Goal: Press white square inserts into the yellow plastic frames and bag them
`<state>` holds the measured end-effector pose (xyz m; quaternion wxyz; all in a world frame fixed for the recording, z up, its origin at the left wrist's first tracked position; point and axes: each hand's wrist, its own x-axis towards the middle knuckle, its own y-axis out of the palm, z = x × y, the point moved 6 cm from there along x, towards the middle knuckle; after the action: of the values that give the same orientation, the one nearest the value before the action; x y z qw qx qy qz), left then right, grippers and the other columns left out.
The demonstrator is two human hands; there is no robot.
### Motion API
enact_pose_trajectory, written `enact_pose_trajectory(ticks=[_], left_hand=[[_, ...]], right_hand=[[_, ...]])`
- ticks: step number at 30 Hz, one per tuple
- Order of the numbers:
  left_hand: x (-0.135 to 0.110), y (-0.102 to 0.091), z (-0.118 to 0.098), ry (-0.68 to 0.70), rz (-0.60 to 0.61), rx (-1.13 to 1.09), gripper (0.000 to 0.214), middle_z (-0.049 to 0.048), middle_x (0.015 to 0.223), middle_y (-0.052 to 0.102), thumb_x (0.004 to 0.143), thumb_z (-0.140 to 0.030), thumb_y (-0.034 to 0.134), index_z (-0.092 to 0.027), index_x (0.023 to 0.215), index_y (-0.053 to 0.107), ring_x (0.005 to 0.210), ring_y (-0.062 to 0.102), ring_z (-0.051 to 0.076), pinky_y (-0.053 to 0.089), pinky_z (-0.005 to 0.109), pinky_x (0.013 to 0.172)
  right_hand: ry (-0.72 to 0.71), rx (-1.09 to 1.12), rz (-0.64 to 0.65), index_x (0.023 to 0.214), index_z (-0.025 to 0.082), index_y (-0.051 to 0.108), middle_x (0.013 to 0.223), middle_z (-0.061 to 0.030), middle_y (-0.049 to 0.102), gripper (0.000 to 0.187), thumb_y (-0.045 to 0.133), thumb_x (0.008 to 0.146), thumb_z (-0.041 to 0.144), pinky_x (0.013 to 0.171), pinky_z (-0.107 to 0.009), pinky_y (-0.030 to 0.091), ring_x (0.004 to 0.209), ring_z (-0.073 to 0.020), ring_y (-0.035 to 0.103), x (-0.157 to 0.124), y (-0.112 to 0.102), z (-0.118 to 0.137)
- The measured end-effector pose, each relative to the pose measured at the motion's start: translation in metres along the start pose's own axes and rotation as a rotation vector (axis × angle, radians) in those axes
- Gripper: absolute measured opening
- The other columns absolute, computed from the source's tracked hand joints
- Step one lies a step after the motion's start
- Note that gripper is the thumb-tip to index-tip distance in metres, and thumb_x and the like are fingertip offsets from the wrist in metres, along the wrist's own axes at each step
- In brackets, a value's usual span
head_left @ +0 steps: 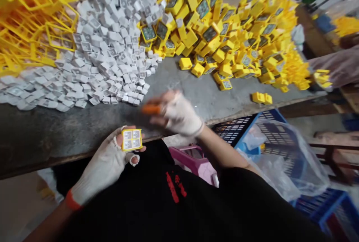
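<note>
Now cradling a yellow frame [132, 140] in the left hand [112, 156] by the table's [168, 75] near edge, facing its white caps [128, 144] upward, likely for easy reach; gripping an orange item [151, 109], well apart, in the blurred right hand [179, 113].

The small block [132, 139] is edged in yellow and patterned with four whitish squares. The left glove [102, 165] is coloured white, cuffed in orange; the right glove [183, 117], white; the blurred object [152, 109], orange. The counter [175, 79] is toned grey, the caps [109, 55] paler grey, the pieces [224, 42] mostly yellow. The black shirt [146, 201] is marked with red.
</note>
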<state>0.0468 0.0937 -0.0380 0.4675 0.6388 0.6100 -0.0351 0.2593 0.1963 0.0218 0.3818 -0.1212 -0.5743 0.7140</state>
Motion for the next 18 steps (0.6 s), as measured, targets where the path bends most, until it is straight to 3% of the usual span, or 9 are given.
enact_pose_trajectory(ticks=[2, 4, 7, 10, 15, 18], left_hand=[[0.000, 0.001, -0.001, 0.012, -0.030, -0.003, 0.043, 0.0068, 0.096, 0.088, 0.070, -0.037, 0.115, -0.022, 0.101, 0.089, 0.073, 0.082, 0.025, 0.064, 0.028, 0.053], [-0.001, 0.002, -0.002, 0.027, -0.044, -0.019, 0.048, 0.0068, 0.098, 0.089, 0.064, -0.039, 0.119, -0.023, 0.100, 0.090, 0.072, 0.082, 0.025, 0.064, 0.029, 0.052], [-0.003, 0.004, -0.002, 0.037, -0.033, -0.050, 0.045, 0.0074, 0.097, 0.088, 0.068, -0.038, 0.117, -0.022, 0.101, 0.091, 0.075, 0.084, 0.027, 0.065, 0.030, 0.054], [-0.006, 0.003, 0.000, 0.052, -0.021, -0.083, 0.035, 0.0081, 0.096, 0.088, 0.078, -0.033, 0.111, -0.019, 0.102, 0.089, 0.075, 0.084, 0.027, 0.065, 0.030, 0.055], [-0.009, -0.003, 0.002, 0.037, 0.006, -0.120, 0.026, 0.0085, 0.098, 0.087, 0.086, -0.025, 0.102, -0.018, 0.105, 0.087, 0.076, 0.085, 0.027, 0.064, 0.030, 0.055], [-0.011, -0.004, 0.002, 0.038, 0.013, -0.104, 0.022, 0.0079, 0.100, 0.087, 0.089, -0.023, 0.097, -0.019, 0.107, 0.085, 0.078, 0.085, 0.027, 0.065, 0.031, 0.057]], right_hand=[[0.427, -0.225, -0.086, 0.142, 0.032, 0.084, 0.142, -0.0116, 0.085, 0.036, 0.060, 0.116, 0.033, 0.117, -0.064, 0.060, 0.133, -0.0365, 0.075, 0.010, -0.026, -0.076], [0.712, -0.405, 0.006, 0.149, 0.020, 0.079, 0.155, -0.0218, 0.077, 0.043, 0.066, 0.108, 0.026, 0.123, -0.075, 0.054, 0.149, -0.0475, 0.067, 0.018, -0.040, -0.143], [0.817, -0.489, 0.187, 0.151, 0.014, 0.075, 0.155, -0.0284, 0.075, 0.049, 0.068, 0.108, 0.035, 0.124, -0.086, 0.048, 0.150, -0.0542, 0.066, 0.034, -0.043, -0.201], [0.811, -0.481, 0.287, 0.152, 0.015, 0.075, 0.150, -0.0274, 0.078, 0.056, 0.070, 0.106, 0.047, 0.119, -0.078, 0.055, 0.141, -0.0517, 0.072, 0.040, -0.034, -0.205], [0.806, -0.454, 0.381, 0.154, 0.018, 0.077, 0.147, -0.0235, 0.082, 0.065, 0.079, 0.103, 0.058, 0.110, -0.058, 0.066, 0.131, -0.0446, 0.082, 0.029, -0.017, -0.148], [0.833, -0.460, 0.427, 0.139, 0.021, 0.086, 0.133, -0.0189, 0.088, 0.058, 0.081, 0.103, 0.065, 0.104, -0.052, 0.068, 0.124, -0.0417, 0.085, 0.019, -0.018, -0.125]])
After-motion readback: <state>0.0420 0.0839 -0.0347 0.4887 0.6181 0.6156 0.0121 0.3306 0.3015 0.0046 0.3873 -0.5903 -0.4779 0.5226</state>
